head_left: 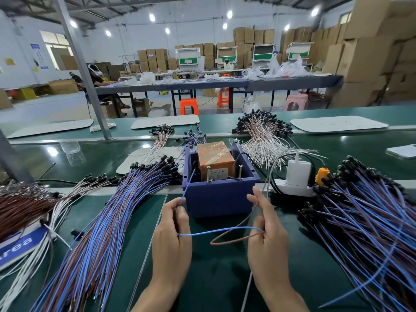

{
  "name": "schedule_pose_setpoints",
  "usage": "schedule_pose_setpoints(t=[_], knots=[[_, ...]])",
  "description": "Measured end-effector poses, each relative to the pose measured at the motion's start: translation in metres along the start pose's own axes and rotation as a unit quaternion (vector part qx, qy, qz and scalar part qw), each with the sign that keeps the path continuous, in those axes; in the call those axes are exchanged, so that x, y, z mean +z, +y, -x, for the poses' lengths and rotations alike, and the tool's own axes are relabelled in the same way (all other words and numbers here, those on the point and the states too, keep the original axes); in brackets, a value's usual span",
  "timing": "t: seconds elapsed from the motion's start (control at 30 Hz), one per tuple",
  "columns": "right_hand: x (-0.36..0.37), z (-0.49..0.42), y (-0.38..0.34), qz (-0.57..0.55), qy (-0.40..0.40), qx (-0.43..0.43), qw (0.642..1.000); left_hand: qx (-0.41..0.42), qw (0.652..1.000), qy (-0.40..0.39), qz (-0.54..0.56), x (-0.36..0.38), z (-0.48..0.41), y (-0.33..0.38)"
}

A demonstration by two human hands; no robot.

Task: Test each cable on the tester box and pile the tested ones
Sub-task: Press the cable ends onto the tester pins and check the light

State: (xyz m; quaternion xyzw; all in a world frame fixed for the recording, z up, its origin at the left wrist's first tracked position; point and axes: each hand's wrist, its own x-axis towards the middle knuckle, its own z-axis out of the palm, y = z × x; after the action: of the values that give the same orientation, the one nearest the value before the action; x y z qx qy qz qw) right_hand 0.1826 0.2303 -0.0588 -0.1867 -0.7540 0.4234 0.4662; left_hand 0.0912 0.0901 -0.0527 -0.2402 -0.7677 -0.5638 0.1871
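The cable (220,231) is stretched between both hands over the green table (213,278), just in front of the box (219,199). The left hand (172,235) pinches its blue wire with curled fingers. From there one end climbs away from the person, leaning slightly right, to the box's inner left side. The rest of the blue wire runs almost level, left to right, into the right hand (267,233), which grips it low in the fist. The brown wire leaves that same grip, loops back toward the left, then slants up to the right fingertips (253,199), which pinch it. Two screws (208,174) stand upright in the box before an orange block (216,158). The left pile (108,221) and right pile (360,221) fan out beside the hands, with their black ends pointing away.
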Motion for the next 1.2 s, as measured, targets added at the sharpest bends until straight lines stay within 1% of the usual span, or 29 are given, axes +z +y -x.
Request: schedule_pose_setpoints(t=[0.17, 0.3, 0.37, 0.43, 0.53, 0.57, 0.6, 0.67, 0.73, 0.8, 0.9, 0.97, 1.07, 1.2], knots=[[-0.002, -0.003, -0.005, 0.01, 0.001, 0.036, 0.999, -0.018, 0.999, 0.029, -0.004, -0.006, -0.005, 0.002], [-0.003, -0.003, -0.008, -0.014, -0.008, 0.076, 0.997, -0.009, 0.999, 0.044, -0.008, -0.012, -0.007, 0.002], [-0.003, -0.003, -0.009, -0.019, -0.008, 0.082, 0.996, 0.0, 0.999, 0.032, -0.025, -0.014, -0.009, 0.001], [-0.003, -0.003, -0.009, -0.022, -0.012, 0.09, 0.996, 0.011, 0.999, -0.015, -0.044, -0.018, -0.012, -0.002], [-0.003, -0.004, -0.007, -0.031, -0.002, 0.1, 0.995, 0.051, 0.983, -0.131, -0.121, -0.023, -0.011, -0.008], [-0.003, -0.005, -0.007, -0.029, 0.003, 0.099, 0.995, 0.069, 0.974, -0.15, -0.158, -0.023, -0.009, -0.009], [-0.004, -0.006, -0.006, -0.026, 0.005, 0.096, 0.995, 0.079, 0.968, -0.158, -0.18, -0.023, -0.009, -0.008], [-0.006, -0.006, -0.005, -0.019, 0.001, 0.089, 0.996, 0.098, 0.968, -0.161, -0.164, -0.024, -0.008, -0.003], [-0.006, -0.006, -0.004, -0.01, -0.007, 0.085, 0.996, 0.153, 0.969, -0.158, -0.108, -0.025, -0.007, 0.006], [-0.005, -0.005, -0.003, 0.008, -0.021, 0.084, 0.996, 0.223, 0.96, -0.155, -0.062, -0.023, 0.0, 0.013], [-0.003, -0.004, -0.004, 0.044, -0.051, 0.07, 0.995, 0.328, 0.925, -0.164, -0.102, -0.009, 0.01, 0.017], [-0.002, -0.001, -0.006, 0.066, -0.069, 0.04, 0.995, 0.364, 0.906, -0.163, -0.145, 0.003, 0.012, 0.016], [-0.001, 0.001, -0.008, 0.089, -0.086, 0.011, 0.992, 0.379, 0.893, -0.153, -0.188, 0.008, 0.009, 0.014], [-0.001, 0.001, -0.007, 0.101, -0.07, -0.014, 0.992, 0.335, 0.909, -0.195, -0.156, -0.003, 0.006, 0.017]])
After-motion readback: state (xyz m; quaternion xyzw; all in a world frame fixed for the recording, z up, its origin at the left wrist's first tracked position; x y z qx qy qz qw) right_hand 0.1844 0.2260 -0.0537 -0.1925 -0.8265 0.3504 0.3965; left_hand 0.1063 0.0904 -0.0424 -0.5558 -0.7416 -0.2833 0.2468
